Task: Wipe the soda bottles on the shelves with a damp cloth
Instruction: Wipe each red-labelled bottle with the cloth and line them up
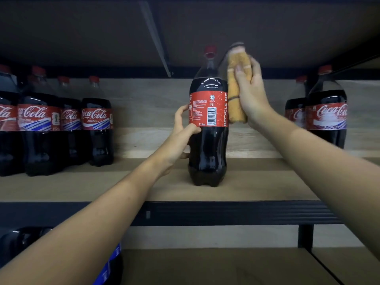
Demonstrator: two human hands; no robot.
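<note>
Full cola bottle [208,128] standing upright near the middle of the wooden shelf [257,182], apart from the others, barcode side of the label facing out. Judged heavy with liquid, so unlikely to tip from light wiping; smooth plastic wall, probably slippery once damp, slightly squeezable but stiff enough under pressure. Best held at mid-body around the label, where the waist gives purchase; red cap [210,50] and neck narrower, easy to knock if pushed sideways.

Left hand [183,136] wrapped round the bottle's left side at label height, thumb across the front lower edge of the label, fingers curled behind, steadying it. Right hand [249,93] gripping a folded yellow cloth [236,95], fingers curled over its front, thumb side hidden behind. Cloth soft and limp-looking, folded into a long pad, hanging from neck height down to the label's lower edge. Cloth lies just beside the bottle's right shoulder and label; seems to touch the right edge, though contact not certain from this angle. Top of the cloth blurred.

Row of cola bottles [61,124] further left on the same shelf, well apart from the held one. Two more bottles [327,116] at far right. Dark bottle with blue label [109,270] on the lower shelf, partly hidden by the left forearm.
</note>
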